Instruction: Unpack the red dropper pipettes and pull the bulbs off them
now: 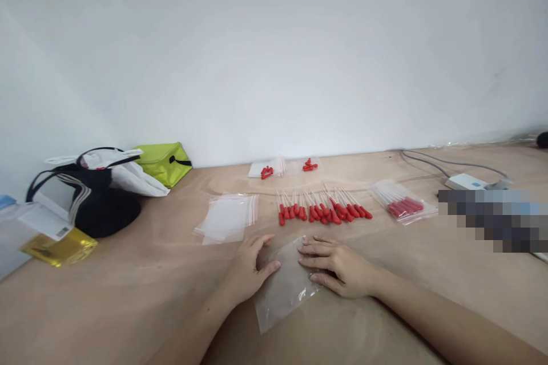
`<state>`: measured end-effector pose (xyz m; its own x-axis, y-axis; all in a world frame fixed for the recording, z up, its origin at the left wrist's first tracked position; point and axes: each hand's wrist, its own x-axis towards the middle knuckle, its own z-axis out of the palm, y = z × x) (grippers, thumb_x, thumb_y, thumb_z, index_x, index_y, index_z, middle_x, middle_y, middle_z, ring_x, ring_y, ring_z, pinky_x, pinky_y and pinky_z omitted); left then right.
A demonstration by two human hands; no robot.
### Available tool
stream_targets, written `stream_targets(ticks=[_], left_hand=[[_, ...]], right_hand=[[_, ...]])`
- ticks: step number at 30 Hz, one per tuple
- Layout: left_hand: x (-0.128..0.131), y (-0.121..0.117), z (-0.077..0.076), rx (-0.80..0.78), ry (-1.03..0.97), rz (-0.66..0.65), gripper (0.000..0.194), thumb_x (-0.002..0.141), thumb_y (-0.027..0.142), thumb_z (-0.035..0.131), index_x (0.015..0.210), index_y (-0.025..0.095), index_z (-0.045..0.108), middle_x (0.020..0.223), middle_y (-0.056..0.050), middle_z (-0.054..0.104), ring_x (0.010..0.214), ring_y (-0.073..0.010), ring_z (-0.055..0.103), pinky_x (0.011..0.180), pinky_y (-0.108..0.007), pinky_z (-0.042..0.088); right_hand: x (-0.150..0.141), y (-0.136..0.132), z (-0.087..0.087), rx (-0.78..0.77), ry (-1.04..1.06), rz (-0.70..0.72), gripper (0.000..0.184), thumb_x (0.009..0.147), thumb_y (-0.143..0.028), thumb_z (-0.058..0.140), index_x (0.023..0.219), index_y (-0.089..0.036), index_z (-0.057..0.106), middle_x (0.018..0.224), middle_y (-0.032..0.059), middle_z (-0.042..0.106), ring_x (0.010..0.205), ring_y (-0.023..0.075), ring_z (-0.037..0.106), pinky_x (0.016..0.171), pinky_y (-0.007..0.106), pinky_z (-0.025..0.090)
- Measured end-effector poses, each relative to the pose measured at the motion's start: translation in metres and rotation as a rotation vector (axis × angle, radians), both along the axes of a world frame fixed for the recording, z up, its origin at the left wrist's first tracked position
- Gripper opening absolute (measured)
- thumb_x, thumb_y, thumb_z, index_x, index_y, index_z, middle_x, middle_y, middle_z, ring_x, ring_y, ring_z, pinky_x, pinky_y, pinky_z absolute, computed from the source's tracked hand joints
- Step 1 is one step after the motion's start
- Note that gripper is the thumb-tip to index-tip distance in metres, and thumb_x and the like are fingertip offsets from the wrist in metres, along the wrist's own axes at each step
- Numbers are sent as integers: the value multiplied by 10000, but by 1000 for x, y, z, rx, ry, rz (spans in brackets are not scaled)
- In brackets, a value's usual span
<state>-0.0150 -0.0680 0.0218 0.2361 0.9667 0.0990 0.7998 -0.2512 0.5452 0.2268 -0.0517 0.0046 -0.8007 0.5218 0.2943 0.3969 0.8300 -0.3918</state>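
- left hand (247, 271) lay at left edge of clear bag (280, 291), thumb spread from fingers.
- right hand (342, 268) rested on bag, fingers spread.
- red-tipped sticks (317, 212) lay beyond bag.

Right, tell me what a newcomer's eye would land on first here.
The red-tipped pale sticks jump out first, lined up in a row across the middle of the table. Next comes the lime-green bag by the wall on the left. In front, the right hand lies on a clear plastic bag, with the left hand at its left edge.
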Motion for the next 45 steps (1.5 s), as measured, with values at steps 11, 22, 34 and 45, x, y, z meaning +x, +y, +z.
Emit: stream_targets(ticks=[11, 22, 34, 45], left_hand=[[-47, 23, 6, 312, -252, 514, 292, 752, 413, 437, 933, 185, 455, 572, 36, 508, 530, -145, 504, 535, -245, 406], [-91, 46, -3, 355, 251, 939, 343, 742, 392, 475, 986, 151, 482, 972, -93, 598, 955, -290, 517, 778, -391, 380], [-36, 24, -13, 589, 116, 204, 280, 788, 390, 465, 983, 190, 486, 937, -68, 574, 926, -229, 510, 797, -369, 410], [-33, 18, -8, 435, 2, 143, 240, 797, 364, 470, 968, 200, 507, 963, -65, 570, 971, -230, 494, 856, -398, 404]], right_hand=[[87, 52, -3, 405, 286, -1186, 290, 794, -371, 432, 913, -195, 630, 954, 118, 593, 930, 274, 517, 801, 464, 345], [171, 88, -14, -132, -62, -1690, 552, 570, -630, 532, 870, -179, 637, 945, 197, 575, 964, 406, 475, 753, 511, 335], [130, 81, 25, -17, 749, -1392, 308, 785, -484, 352, 843, -197, 449, 762, 58, 562, 707, 188, 557, 648, 351, 432], [-39, 7, 7, -165, 390, -214, 162, 836, -331, 442, 867, -185, 506, 800, 42, 606, 754, 156, 542, 661, 296, 425]])
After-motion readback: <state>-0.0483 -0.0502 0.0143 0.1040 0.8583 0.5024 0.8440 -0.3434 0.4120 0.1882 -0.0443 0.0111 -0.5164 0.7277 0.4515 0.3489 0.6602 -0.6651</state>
